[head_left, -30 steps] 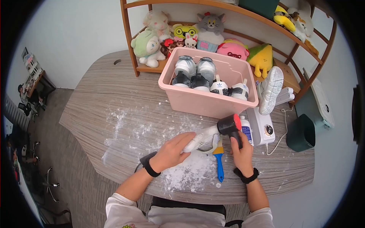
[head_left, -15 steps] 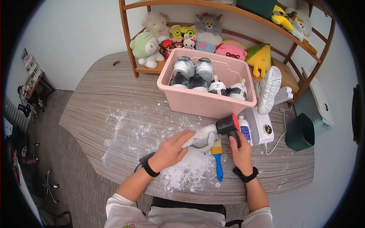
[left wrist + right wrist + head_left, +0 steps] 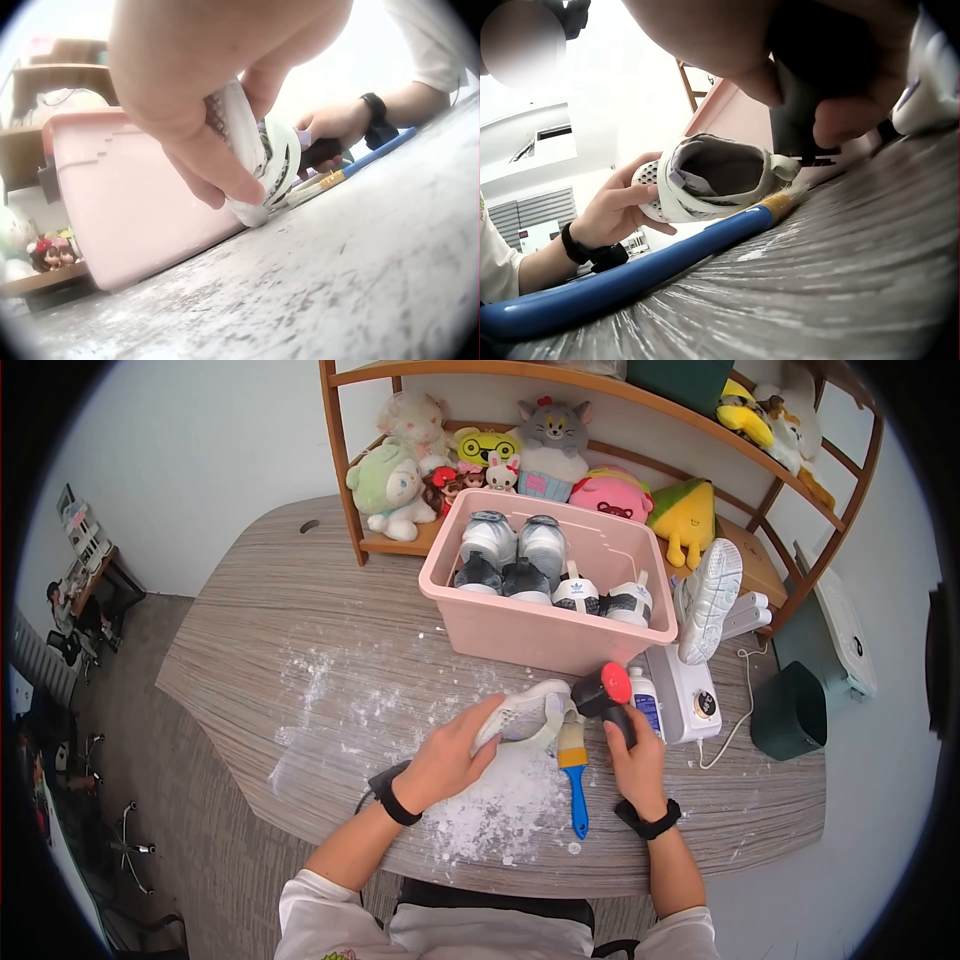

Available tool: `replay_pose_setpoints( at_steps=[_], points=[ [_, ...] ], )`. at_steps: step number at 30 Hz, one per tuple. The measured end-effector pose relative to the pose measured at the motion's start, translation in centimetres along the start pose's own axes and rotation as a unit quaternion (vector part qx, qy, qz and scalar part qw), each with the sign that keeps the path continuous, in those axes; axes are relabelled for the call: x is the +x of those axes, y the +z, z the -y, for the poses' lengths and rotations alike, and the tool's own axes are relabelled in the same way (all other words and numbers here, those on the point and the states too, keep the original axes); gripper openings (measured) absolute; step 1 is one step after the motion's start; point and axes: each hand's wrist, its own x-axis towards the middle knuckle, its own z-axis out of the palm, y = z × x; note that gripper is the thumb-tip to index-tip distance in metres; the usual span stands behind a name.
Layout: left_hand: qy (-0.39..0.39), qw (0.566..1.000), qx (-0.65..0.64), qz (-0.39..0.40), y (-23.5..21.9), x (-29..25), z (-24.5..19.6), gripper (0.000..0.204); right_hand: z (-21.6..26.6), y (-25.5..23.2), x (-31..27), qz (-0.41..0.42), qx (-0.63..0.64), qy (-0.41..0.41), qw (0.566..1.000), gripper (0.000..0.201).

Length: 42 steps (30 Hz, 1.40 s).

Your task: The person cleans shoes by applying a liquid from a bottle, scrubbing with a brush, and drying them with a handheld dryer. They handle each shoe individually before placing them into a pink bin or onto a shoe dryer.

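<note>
My left hand [image 3: 450,760] grips a pale mesh shoe [image 3: 530,715] by its toe end, the heel pointing right. In the right wrist view the shoe's opening [image 3: 727,169] faces that camera. My right hand [image 3: 636,758] holds a black hair dryer [image 3: 598,692] by the handle; its red round end [image 3: 616,683] faces up and right, and its barrel is close beside the shoe's heel. A blue-handled brush [image 3: 577,790] lies on the table just below them, bristles toward the shoe. Whether barrel and heel touch, I cannot tell.
Behind stands a pink bin [image 3: 540,635] with several shoes. At right are a white bottle [image 3: 645,700], a white device [image 3: 688,705] with a cord, an upright shoe [image 3: 710,600] and a dark green bin [image 3: 790,710]. White powder [image 3: 500,810] covers part of the table.
The shoe has turned in my left hand, so more of its opening and upper shows from above. The dryer's red end has tilted more toward the head camera.
</note>
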Motion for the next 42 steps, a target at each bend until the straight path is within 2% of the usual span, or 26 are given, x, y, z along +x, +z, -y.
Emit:
replay_pose_setpoints(
  at_steps=[2,5,16,21,23,28,32,35,39,42],
  points=[
    [-0.004,1.000,0.003,-0.009,-0.1,-0.1,0.0,0.056,0.7,-0.2,0.1,-0.036,-0.057,-0.082,0.994,0.039],
    [-0.024,1.000,0.007,-0.002,-0.1,-0.1,0.0,0.058,1.4,-0.4,0.0,-0.064,-0.096,-0.112,0.987,0.042],
    [-0.069,0.997,-0.028,-0.018,-0.1,-0.2,0.1,0.057,1.9,-0.5,-0.9,-0.056,-0.243,-0.089,0.964,0.053],
    [-0.056,0.998,-0.032,-0.022,-0.3,-0.2,0.0,0.056,1.9,-0.5,-0.8,-0.050,-0.272,-0.077,0.958,0.054],
    [-0.056,0.997,-0.037,-0.021,-0.3,-0.1,-0.1,0.056,1.7,-0.6,-0.8,-0.037,-0.280,-0.111,0.953,0.056],
    [0.020,0.999,-0.013,-0.048,-0.4,0.1,-0.1,0.051,1.4,-0.4,-0.8,-0.014,-0.259,-0.096,0.961,0.058],
    [0.024,0.998,-0.033,-0.038,-0.6,0.0,-0.2,0.053,1.6,-0.5,-0.8,-0.013,-0.243,-0.088,0.966,0.057],
    [0.055,0.997,-0.021,-0.048,-0.6,0.2,-0.1,0.057,1.5,-0.6,-0.8,-0.011,-0.239,-0.085,0.967,0.054],
    [0.086,0.995,0.003,-0.048,-0.8,0.2,0.0,0.061,1.5,-0.7,-0.7,-0.030,-0.227,-0.091,0.969,0.049],
    [0.128,0.990,0.033,-0.057,-0.7,0.3,0.2,0.061,1.8,-1.0,-0.4,-0.073,-0.209,-0.126,0.967,0.042]
  ],
)
